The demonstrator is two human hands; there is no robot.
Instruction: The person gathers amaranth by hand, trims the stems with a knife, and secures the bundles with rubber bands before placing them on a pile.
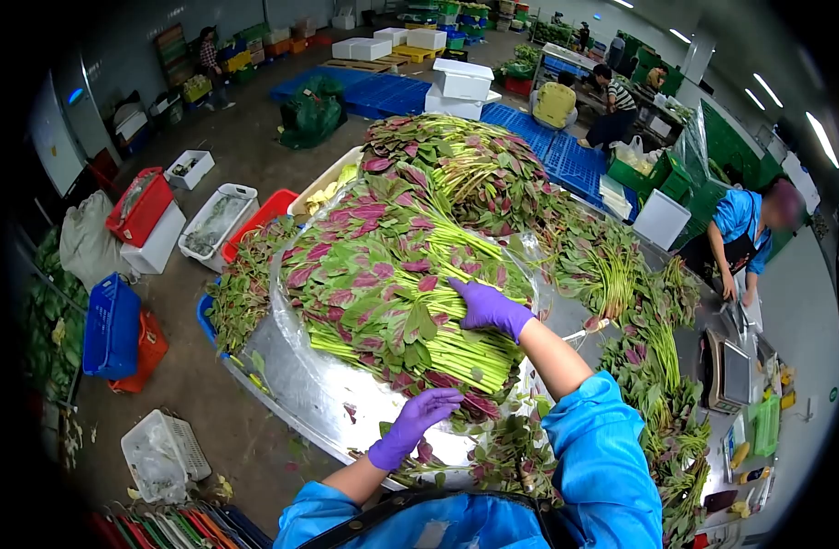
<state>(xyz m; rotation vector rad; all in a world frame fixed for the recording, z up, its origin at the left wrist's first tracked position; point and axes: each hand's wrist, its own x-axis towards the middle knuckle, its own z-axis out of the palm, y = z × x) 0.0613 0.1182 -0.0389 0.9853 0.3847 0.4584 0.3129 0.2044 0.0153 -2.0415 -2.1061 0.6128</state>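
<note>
A big heap of red-and-green amaranth (383,284) lies before me in a clear plastic bag (296,343) on a metal table (300,412). My right hand (494,308), in a purple glove, rests on top of the pale stems at the heap's right side, its fingers apart. My left hand (414,428), also gloved in purple, hovers at the heap's near edge, palm turned inward. Its fingers are stretched out, with nothing held in them. Loose amaranth leaves (515,453) lie on the table close to my body.
More amaranth bunches (611,274) line the table's right side, beside a scale (729,371). A co-worker (740,233) in blue stands at the right. Left on the floor are a blue crate (112,325), a white basket (166,453) and a red crate (139,206). Blue pallets (383,96) lie behind.
</note>
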